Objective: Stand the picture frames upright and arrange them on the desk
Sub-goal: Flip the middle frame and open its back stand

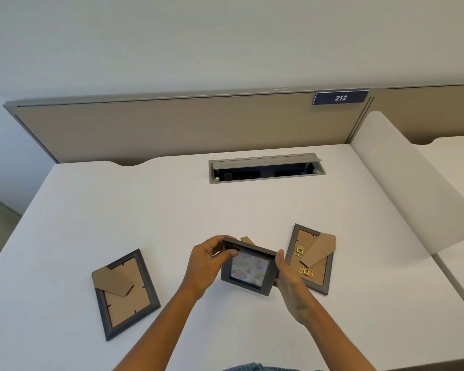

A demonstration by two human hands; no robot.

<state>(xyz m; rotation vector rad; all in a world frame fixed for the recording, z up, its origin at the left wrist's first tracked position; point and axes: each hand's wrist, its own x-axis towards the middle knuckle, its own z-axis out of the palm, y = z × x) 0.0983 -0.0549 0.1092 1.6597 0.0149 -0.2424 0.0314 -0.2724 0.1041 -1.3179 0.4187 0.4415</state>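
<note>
Head view, near edge: a strip of blue checked clothing [255, 368] shows at the bottom, with two bare forearms reaching out over the white surface [172, 210].
Left hand [206, 261]: grasping the left side of the middle frame, thumb lying across its front near the top left corner, fingers curled behind.
Right hand [287, 277]: grasping the right side of the same frame, thumb up along its right edge.
Middle frame [248, 267]: dark grey, held between both hands with its front toward the camera and tilted; a colourful, blurred picture shows in it. A brown cardboard stand tab [247, 240] pokes out behind its top edge. Whether its lower edge touches the surface cannot be told.
Left frame [126, 294]: lying face down, left of the hands and well apart from them, brown backing up, its cardboard stand folded across the upper part.
Right frame [310, 259]: face down just beside the right hand, stand flap raised slightly, two brass hangers [303, 261] on the backing.
Far middle: cable tray [265, 168] set into the surface, lid ajar.
Far back: beige partition [172, 124] with a blue number plate [340, 97] reading 212; a white side divider [402, 178] on the right.
</note>
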